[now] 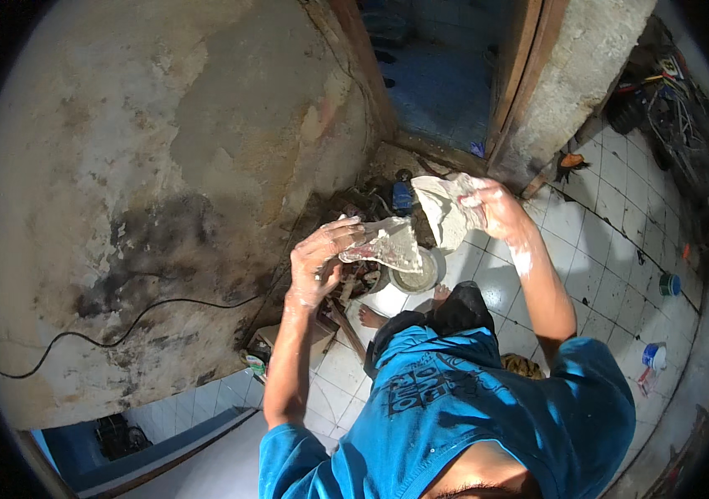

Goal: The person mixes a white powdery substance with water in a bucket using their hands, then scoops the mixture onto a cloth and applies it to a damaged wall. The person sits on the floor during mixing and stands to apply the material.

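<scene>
My left hand [321, 254] is closed around a putty knife [396, 245], a flaring blade smeared with pale wet putty. Closed too, my right hand [500, 212] grips a second flat scraper [446, 209] with a thick white coat of putty. The two blades are held close together, with their edges nearly meeting. Beneath them a round white bucket [428, 281] stands on the floor with greyish paste inside. White smears cover my fingers and right forearm. Both handles are mostly hidden by my hands.
A patched, stained wall [230, 125] rises at the left, with a black cable [138, 312] along it. A doorway [442, 91] opens ahead. Clutter and a blue bottle [402, 196] lie near the wall's foot. Small tubs [669, 284] stand on the tiles at right.
</scene>
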`<state>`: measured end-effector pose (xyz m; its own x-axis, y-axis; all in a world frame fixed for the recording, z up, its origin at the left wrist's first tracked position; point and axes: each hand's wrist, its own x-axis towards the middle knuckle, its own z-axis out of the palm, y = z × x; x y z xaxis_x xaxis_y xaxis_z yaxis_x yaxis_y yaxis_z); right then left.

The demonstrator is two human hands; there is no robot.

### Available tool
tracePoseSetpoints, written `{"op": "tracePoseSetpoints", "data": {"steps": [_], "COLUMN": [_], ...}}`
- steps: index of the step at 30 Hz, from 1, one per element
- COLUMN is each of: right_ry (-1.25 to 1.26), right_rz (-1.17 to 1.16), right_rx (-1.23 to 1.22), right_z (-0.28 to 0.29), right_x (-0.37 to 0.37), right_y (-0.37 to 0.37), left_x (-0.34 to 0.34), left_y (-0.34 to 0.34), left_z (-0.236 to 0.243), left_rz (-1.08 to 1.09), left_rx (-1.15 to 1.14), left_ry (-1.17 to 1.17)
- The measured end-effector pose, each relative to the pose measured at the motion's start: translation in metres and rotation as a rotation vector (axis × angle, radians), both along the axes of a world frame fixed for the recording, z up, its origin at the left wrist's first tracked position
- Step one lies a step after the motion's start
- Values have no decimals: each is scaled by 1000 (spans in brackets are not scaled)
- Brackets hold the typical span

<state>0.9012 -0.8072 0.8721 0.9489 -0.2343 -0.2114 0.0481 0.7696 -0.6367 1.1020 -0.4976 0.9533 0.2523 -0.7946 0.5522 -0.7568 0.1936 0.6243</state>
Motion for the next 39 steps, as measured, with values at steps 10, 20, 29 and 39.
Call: {"op": "tracePoseSetpoints", "data": {"steps": [10,20,29,39], "right_ry": [186,220,170,7], "right_rz": [385,435,426,-31], "right_rx": [-162,-323,-126,-30], "right_z": [-6,-9,-29,-73], "right_x": [57,58,62,153], "right_y": [-17,1,32,116], "left_x": [-5,-1,10,38], "left_y": [-14,-3,9,149], "left_z": [17,5,-28,-137], "left_rz": [-144,-168,12,935], "left_rx": [63,193,247,162], "left_ry": [-141,-40,-29,365]}}
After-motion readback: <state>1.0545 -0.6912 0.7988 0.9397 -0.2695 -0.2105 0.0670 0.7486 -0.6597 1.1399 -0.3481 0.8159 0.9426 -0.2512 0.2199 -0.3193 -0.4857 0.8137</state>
